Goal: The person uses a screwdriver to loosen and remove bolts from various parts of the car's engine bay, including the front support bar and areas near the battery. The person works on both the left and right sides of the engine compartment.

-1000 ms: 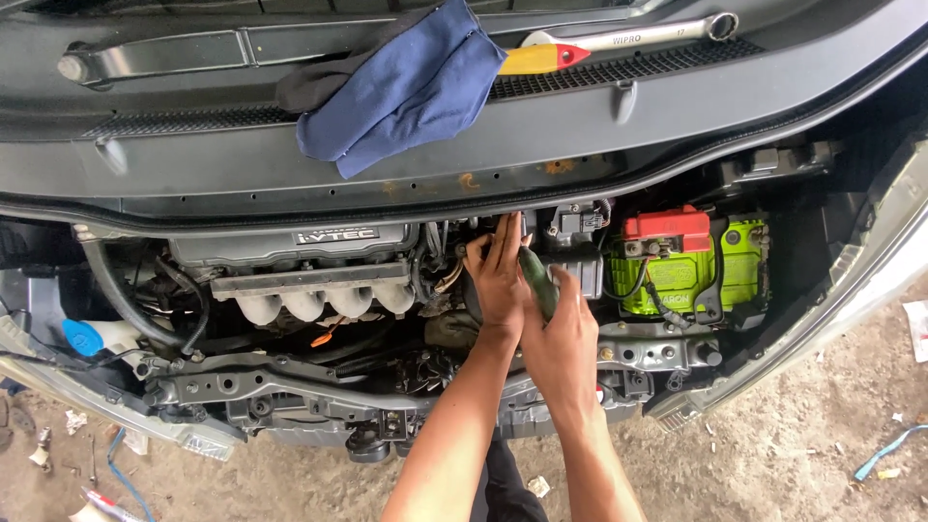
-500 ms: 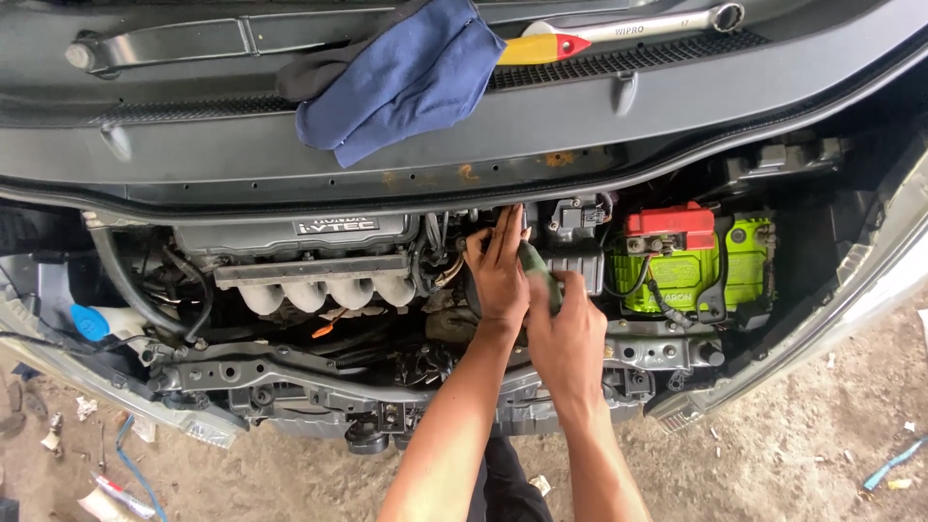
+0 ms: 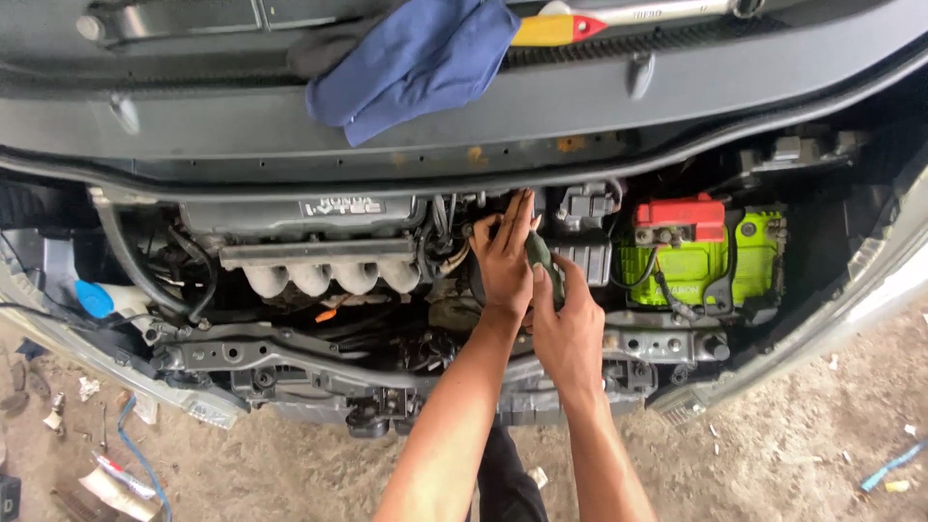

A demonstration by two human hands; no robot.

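Observation:
I look down into an open car engine bay (image 3: 319,271). My right hand (image 3: 570,329) is closed around a dark green tool handle (image 3: 541,259), probably a screwdriver, which points up into the bay between engine and battery. My left hand (image 3: 505,256) reaches in just left of the tool, fingers stretched toward parts under the cowl edge. The tool's tip is hidden behind my left hand. A bright green battery (image 3: 706,261) with a red terminal cover (image 3: 681,217) sits to the right of both hands.
A blue cloth (image 3: 406,63) lies on the grey cowl panel (image 3: 242,126) above, beside a long metal tool with a yellow and red grip (image 3: 580,24). A silver intake manifold (image 3: 324,271) sits left. Sandy ground with scraps and a blue cable (image 3: 135,449) lies below.
My view has drifted slightly. Both hands stay at the same spot by the battery, and the tool handle sits a little more upright in my right hand.

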